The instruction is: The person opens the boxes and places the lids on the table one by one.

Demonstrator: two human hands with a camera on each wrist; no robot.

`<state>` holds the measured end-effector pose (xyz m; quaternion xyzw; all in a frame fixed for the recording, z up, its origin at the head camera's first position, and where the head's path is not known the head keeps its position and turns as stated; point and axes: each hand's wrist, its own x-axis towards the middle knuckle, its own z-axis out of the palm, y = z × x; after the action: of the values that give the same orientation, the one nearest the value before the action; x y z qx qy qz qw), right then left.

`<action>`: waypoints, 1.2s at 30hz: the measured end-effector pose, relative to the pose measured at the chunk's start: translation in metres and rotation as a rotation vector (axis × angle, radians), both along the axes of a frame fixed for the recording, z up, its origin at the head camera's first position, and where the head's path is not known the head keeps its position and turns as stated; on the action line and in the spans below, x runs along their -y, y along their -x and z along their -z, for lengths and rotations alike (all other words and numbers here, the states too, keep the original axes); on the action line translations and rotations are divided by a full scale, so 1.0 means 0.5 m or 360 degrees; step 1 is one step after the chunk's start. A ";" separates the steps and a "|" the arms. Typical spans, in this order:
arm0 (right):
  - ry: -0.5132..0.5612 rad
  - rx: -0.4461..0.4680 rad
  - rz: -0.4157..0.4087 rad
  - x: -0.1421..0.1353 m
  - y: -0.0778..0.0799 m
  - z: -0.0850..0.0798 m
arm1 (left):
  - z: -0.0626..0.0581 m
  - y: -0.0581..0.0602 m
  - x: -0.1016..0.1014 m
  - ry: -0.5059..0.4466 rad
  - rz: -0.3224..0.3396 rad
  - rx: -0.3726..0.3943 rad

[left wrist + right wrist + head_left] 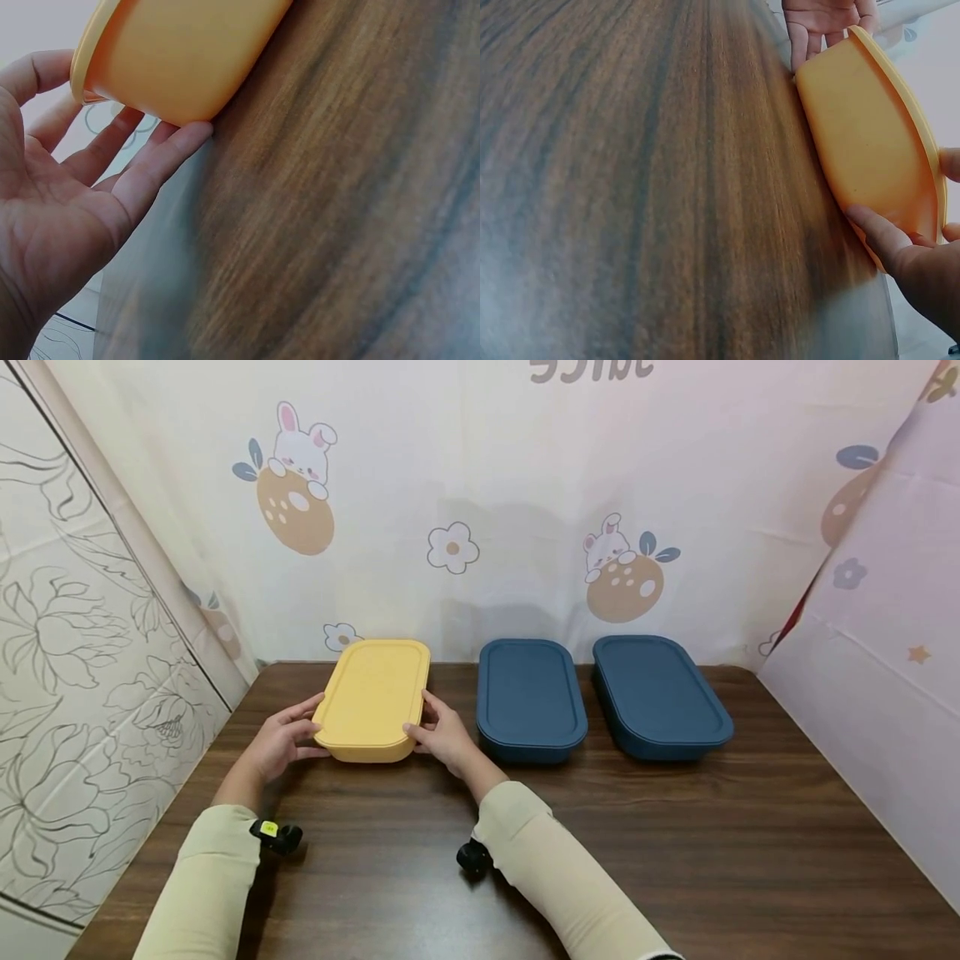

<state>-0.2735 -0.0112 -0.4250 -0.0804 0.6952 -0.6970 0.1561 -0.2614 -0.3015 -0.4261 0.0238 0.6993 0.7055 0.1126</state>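
A yellow lidded food container (372, 693) is at the left of the table's far side, between the two hands. The left hand (283, 739) holds its left near corner, and in the left wrist view its lower fingers (150, 172) lie against the side wall, one reaching down to the base. At the right near corner, the right hand (444, 737) grips it with the thumb over the lid's edge. From the right wrist view, one finger (881, 232) presses low on the container's wall, near the tabletop.
Two dark blue lidded containers, a middle one (531, 697) and a right one (663, 697), stand in line to the right. The dark wooden table (390, 877) meets a printed curtain (510, 468) behind. Black wrist cameras sit on both forearms.
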 end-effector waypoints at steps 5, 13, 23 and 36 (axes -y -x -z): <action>0.0017 0.0001 -0.0001 -0.002 -0.007 0.000 | 0.006 -0.005 0.000 -0.0020 -0.0017 -0.0013; 0.0029 0.0019 0.0007 -0.003 -0.015 0.000 | 0.011 -0.019 0.001 -0.0019 0.0039 -0.0068; 0.0046 0.0063 0.0004 -0.014 -0.032 -0.014 | 0.015 -0.031 -0.003 -0.0069 0.0073 -0.0089; 0.0027 0.0019 0.0011 -0.017 -0.037 0.002 | 0.015 -0.045 -0.005 -0.0095 0.0065 -0.0120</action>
<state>-0.2550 -0.0030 -0.4260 -0.0751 0.6886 -0.7039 0.1573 -0.2390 -0.2989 -0.4336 0.0681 0.6810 0.7222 0.0998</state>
